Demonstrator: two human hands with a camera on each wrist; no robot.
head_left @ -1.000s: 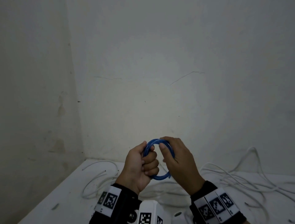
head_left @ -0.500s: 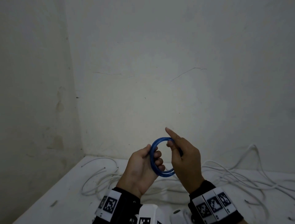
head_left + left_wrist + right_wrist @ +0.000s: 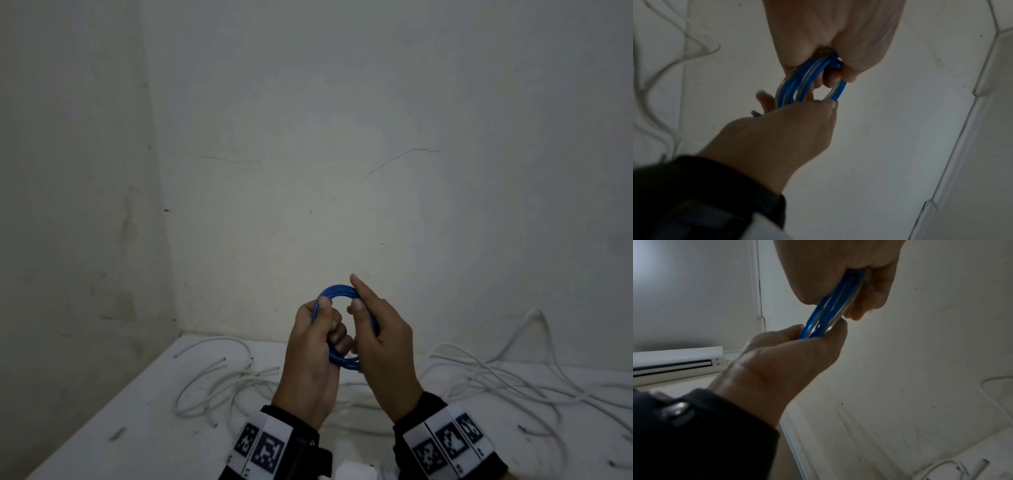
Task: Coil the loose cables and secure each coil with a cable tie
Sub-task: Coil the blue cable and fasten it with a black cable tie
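Note:
A small blue cable coil (image 3: pixel 337 292) is held upright in the air between both hands, above the white table. My left hand (image 3: pixel 327 323) grips the coil's left side, thumb on its upper rim and fingers curled through the ring. My right hand (image 3: pixel 363 310) pinches the right side, index finger pointing straight up. In the left wrist view the blue cable coil (image 3: pixel 789 84) shows several turns, gripped by the left hand (image 3: pixel 832 68) above and the right hand (image 3: pixel 809 107) below. The right wrist view shows the blue cable coil (image 3: pixel 830 308) edge-on. No cable tie is in view.
Loose white cables (image 3: pixel 219 380) sprawl over the white table (image 3: pixel 102 438) under the hands, and more white cables (image 3: pixel 486 373) lie to the right. Walls close the table off at the back and left. A white air conditioner (image 3: pixel 674 363) hangs on a wall.
My right index finger has lifted off the coil and now points up. My left thumb has shifted onto the coil's upper rim. The coil has stayed in the air between both hands.

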